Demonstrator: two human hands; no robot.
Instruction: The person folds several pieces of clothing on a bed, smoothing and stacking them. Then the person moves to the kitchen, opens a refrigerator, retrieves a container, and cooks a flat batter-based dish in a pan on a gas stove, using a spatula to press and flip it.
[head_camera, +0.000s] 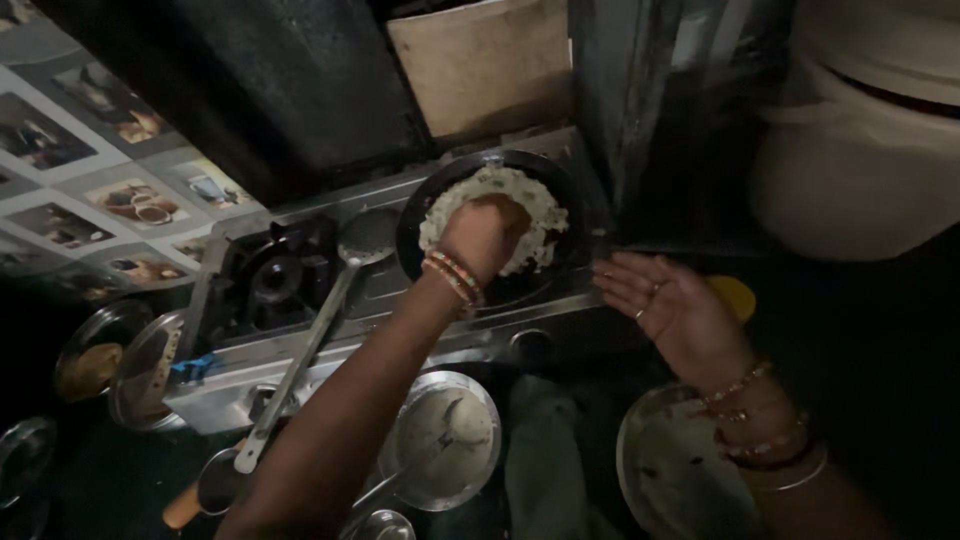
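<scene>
A pale round flatbread (540, 205) lies in a black pan (575, 195) on the right burner of a steel gas stove (390, 290). My left hand (482, 235) reaches across and presses down on the flatbread with fingers bent; bangles ring its wrist. My right hand (672, 305) hovers palm up and open beside the pan's right edge, holding nothing, with bangles on the wrist and a ring on one finger.
A long metal ladle (320, 335) rests across the stove beside the unlit left burner (275, 280). Steel plates (445, 435) (675, 470) sit in front of the stove, lids (140, 370) at left. A large white vessel (860, 150) stands at right; tiled wall at left.
</scene>
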